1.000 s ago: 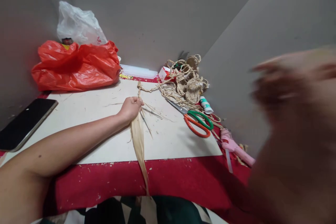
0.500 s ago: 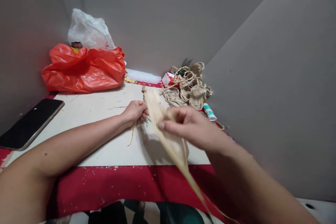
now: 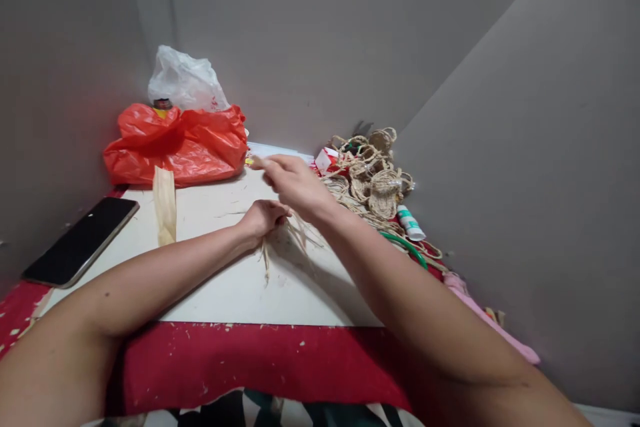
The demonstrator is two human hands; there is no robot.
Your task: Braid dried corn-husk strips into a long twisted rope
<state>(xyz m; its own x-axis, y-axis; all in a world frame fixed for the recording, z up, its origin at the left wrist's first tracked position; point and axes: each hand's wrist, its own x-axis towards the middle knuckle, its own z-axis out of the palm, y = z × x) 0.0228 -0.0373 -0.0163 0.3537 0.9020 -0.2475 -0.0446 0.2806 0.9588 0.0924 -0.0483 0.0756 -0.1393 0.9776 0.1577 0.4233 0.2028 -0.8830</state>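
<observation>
My left hand (image 3: 265, 219) rests low over the white board (image 3: 225, 303), its thumb and fingers pinched on thin dry plant-fibre strands (image 3: 266, 259). Loose ends hang below it and spread to its right. Above and slightly beyond it is my right hand (image 3: 297, 183), partly blurred, with a finger stretched toward the left and no strip visible in it. A wide, pale dry fibre strip (image 3: 165, 205) is beyond my left forearm, in front of the red plastic bag (image 3: 183, 147); its lower end is hidden by the forearm.
Coiled braided cords (image 3: 373, 180) are heaped at the back right, beside a green-and-white roll (image 3: 411, 223). A phone (image 3: 83, 240) lies at the left. Behind the red bag stands a clear plastic bag (image 3: 187, 80). Pink cloth (image 3: 493, 320) lies by the right wall.
My right hand has let go of the wide strip, now at the left beyond my forearm, and has moved up and left. My left hand keeps its pinch. The view has shifted slightly.
</observation>
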